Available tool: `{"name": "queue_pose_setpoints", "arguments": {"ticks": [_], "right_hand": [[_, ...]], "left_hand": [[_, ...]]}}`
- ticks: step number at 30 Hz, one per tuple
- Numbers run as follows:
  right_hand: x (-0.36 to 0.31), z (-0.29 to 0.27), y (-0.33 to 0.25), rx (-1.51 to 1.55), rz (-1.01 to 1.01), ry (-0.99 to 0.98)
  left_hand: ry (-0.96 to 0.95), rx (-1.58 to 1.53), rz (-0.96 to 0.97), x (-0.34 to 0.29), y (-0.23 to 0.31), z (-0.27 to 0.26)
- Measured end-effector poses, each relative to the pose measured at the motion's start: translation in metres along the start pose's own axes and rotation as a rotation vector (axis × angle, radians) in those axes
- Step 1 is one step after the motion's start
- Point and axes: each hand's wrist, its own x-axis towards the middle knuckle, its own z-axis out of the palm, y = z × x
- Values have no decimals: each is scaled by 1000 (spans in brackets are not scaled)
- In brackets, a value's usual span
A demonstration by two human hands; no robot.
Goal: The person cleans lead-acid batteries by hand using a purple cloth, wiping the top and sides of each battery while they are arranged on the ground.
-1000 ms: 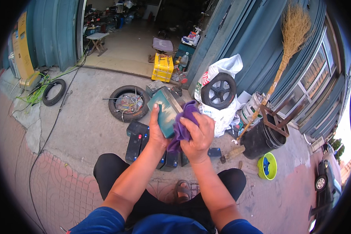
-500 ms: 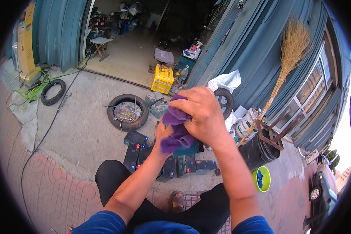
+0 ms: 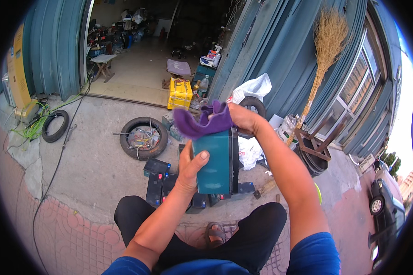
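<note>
Over the person's knees (image 3: pixel 135 211), one teal box (image 3: pixel 214 160), faintly marked with pale smudges, stands upright in the left hand (image 3: pixel 189 170), fingers and thumb gripping its side. The right hand (image 3: pixel 244 118) clutches one purple cloth (image 3: pixel 205 123) at its top. Beyond, one yellow carton (image 3: pixel 180 94) bears print; two loose tyres (image 3: pixel 162 142) lie nearby.

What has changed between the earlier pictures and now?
The purple cloth, in the right hand, moved to the far end of the teal block from its right side. The block, earlier slanted, now looks nearly straight. The left hand still holds it; the wire-filled tyre stayed.
</note>
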Motion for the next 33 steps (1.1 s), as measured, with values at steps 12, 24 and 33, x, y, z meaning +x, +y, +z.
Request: {"name": "queue_pose_setpoints", "arguments": {"ticks": [12, 24, 33], "right_hand": [[-121, 55, -9, -791, -927, 200], [-30, 22, -10, -694, -211, -87], [-73, 11, 18, -648, -514, 49]], "left_hand": [[-83, 338, 131, 1, -19, -20], [25, 552, 127, -1, -40, -18], [-88, 564, 45, 2, -47, -24]]}}
